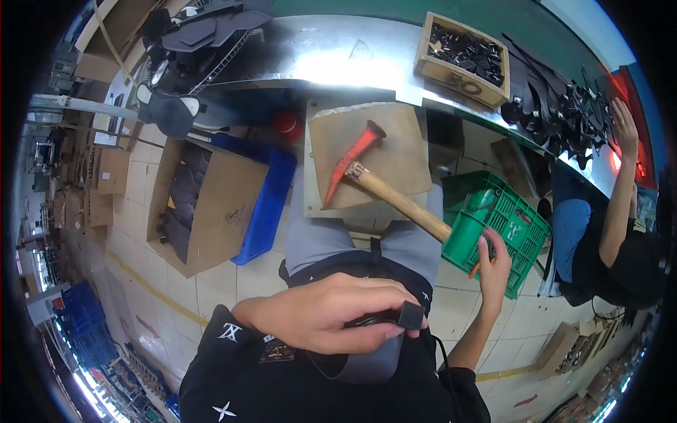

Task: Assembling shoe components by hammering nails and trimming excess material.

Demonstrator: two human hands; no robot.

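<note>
My left hand [338, 310] is closed in front of my body, its thumb and fingers round a dark, curved, flat shoe piece [367, 368] with a black square end [410, 315]. Down at the right, beside the green crate, my right hand [495, 268] has its fingers loosely bent and apart, and I see nothing clearly in them. A small orange thing [474, 270] shows by its fingers, in or against the crate. On a brown pad [402, 151] between my knees lies a hammer [395, 194] with a red head and wooden handle; neither hand touches it.
A metal bench [303, 49] runs ahead, bearing a wooden box of small black parts [465, 53] and piles of dark pieces [204, 32]. A carton [226, 211] and blue bin [271, 204] stand left, the green crate [525, 229] right. Another person's hand [624, 127] reaches the bench at right.
</note>
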